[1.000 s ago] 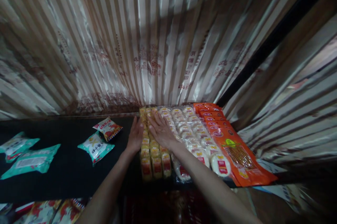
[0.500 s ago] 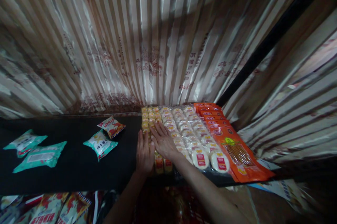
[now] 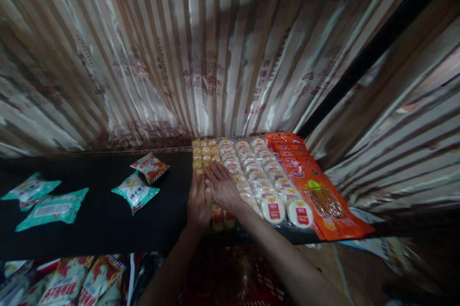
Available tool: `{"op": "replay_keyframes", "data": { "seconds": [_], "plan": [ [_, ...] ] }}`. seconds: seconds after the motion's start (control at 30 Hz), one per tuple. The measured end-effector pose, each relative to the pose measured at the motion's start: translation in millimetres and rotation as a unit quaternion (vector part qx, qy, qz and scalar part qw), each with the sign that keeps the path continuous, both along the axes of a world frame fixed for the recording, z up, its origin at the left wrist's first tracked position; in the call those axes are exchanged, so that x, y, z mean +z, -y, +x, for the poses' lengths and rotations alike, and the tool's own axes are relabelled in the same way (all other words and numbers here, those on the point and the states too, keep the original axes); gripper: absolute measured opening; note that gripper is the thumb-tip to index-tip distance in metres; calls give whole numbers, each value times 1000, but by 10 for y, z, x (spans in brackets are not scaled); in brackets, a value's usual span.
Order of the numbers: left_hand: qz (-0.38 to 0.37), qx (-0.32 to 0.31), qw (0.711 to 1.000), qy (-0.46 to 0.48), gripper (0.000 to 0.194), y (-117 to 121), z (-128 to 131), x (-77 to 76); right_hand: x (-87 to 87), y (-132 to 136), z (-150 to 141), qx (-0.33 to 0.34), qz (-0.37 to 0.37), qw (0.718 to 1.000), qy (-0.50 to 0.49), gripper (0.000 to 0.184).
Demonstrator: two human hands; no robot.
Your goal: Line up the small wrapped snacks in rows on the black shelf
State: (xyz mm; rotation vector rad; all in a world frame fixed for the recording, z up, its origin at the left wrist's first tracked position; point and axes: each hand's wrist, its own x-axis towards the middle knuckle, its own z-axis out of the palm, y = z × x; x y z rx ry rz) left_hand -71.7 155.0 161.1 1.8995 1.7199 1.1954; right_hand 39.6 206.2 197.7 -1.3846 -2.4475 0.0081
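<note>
Rows of small yellow-wrapped snacks (image 3: 206,150) lie on a black shelf (image 3: 151,229), partly covered by my hands. My left hand (image 3: 199,205) rests along their left side, fingers stretched out and pointing away from me. Over the top of the rows lies my right hand (image 3: 224,188), flat, its fingertips close to the left hand's fingers. Neither hand grips anything that I can see. Right beside the yellow snacks stand rows of round white packaged cakes (image 3: 273,209) with red labels in clear wrap.
Overlapping orange snack packets (image 3: 316,186) lie right of the cakes. Left on the shelf are teal packets (image 3: 53,208), another teal packet (image 3: 134,192) and a red-and-white packet (image 3: 150,168). Striped curtain (image 3: 208,57) hangs behind; a dark pole (image 3: 359,62) slants at right. More packets (image 3: 68,279) sit below the shelf.
The view has shifted slightly, so the shelf's things sit a little higher in the picture. My hands stay on the yellow snacks, the right one marginally nearer the left.
</note>
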Motion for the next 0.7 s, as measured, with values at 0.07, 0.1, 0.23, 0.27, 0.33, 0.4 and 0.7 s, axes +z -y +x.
{"op": "replay_keyframes", "data": {
  "seconds": [0.07, 0.1, 0.23, 0.27, 0.33, 0.4, 0.7],
  "plan": [
    [0, 2, 1000, -7, 52, -1, 1, -5, -6, -4, -1, 0, -2, 1000, -1, 44],
    [1, 3, 1000, -12, 52, 0, 0, -7, -6, -4, -2, 0, -3, 1000, -1, 44],
    [19, 20, 999, -29, 50, 21, -17, 1, 34, 5, -5, 1, -4, 1000, -9, 44],
    [23, 30, 999, -33, 50, 29, -24, 12, 56, 10, -6, 1, -5, 1000, -11, 44],
    [26, 48, 998, -43, 50, 45, -37, 46, 111, 21, -9, -1, -8, 1000, -18, 45],
    [27, 56, 997, -53, 49, 56, -50, 98, 171, 41, -12, -10, -7, 1000, -27, 46],
    [157, 32, 986, -45, 39, 343, -161, 236, 242, 538, 28, 49, 86, 978, -185, 44]
  ]
}}
